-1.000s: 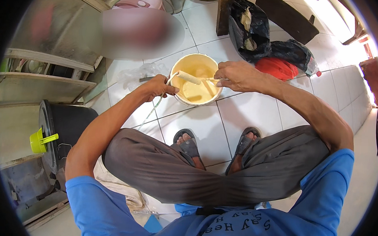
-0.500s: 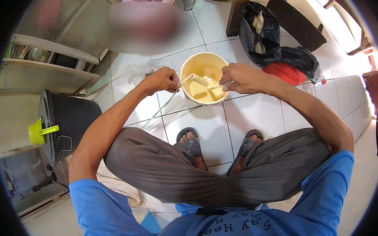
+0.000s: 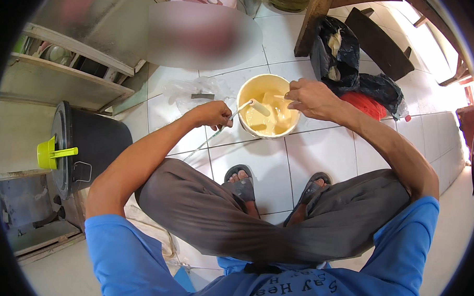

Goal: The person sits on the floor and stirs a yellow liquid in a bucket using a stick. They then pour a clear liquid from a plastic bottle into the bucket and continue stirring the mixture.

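Observation:
A round bucket point(image 3: 253, 87) of cream-yellow paint stands on the tiled floor in front of my feet. My left hand point(image 3: 213, 115), closed, grips a paint roller point(image 3: 260, 107) by its thin handle. The roller's paint-coated sleeve tilts over the inside of the bucket's left part. At the right rim, my right hand point(image 3: 313, 100) pinches a pale, flat stick point(image 3: 279, 98). The stick's far end reaches into the bucket and looks coated with paint; its exact shape is unclear.
Left of the bucket lies a crumpled clear plastic bag point(image 3: 189, 89). A black lidded bin point(image 3: 98, 148) with a lime-green scoop point(image 3: 48, 152) stands at left. Black plastic bags point(image 3: 349, 60) and a red bag point(image 3: 365, 104) lie right, near a wooden leg point(image 3: 310, 28).
The stick has risen and shifted, showing more of its paint-coated end. My left hand still holds the roller over the bucket. The whole view has shifted slightly.

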`<state>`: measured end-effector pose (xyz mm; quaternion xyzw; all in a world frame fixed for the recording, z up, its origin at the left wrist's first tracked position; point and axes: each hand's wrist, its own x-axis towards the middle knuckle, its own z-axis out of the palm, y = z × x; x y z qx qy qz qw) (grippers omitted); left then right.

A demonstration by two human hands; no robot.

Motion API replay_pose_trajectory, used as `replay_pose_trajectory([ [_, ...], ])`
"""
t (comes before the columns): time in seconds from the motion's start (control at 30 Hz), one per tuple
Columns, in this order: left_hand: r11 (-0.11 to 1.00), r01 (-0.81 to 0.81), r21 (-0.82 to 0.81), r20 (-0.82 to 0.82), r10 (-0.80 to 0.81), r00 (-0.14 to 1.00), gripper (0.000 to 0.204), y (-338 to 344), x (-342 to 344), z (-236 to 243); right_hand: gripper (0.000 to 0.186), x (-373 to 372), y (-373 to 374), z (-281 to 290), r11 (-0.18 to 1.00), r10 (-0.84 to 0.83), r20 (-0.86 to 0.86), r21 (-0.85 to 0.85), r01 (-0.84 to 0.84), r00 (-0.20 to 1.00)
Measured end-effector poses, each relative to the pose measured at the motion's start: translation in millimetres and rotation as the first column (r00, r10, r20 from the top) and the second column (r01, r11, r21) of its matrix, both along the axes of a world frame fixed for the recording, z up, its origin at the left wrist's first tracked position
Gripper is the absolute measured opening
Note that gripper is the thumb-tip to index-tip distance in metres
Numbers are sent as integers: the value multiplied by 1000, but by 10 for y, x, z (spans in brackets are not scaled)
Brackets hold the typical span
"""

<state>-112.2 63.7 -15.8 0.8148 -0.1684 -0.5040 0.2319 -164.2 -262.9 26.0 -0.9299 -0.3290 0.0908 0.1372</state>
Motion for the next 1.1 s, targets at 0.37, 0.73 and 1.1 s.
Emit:
replay_pose_trajectory([
  [0.37,998,7,-55,85,-2,996,17,39,135,656,27,-8,-2,-117,992,30,-242,128,1,970],
  [0.73,987,-79,-142,270,115,956,17,155,208,851,29,-93,118,-158,986,142,-195,113,-122,970],
  [1.1,949,-119,-292,346,221,912,19,85,156,1056,26,-86,94,-161,979,135,-140,171,-110,981],
])
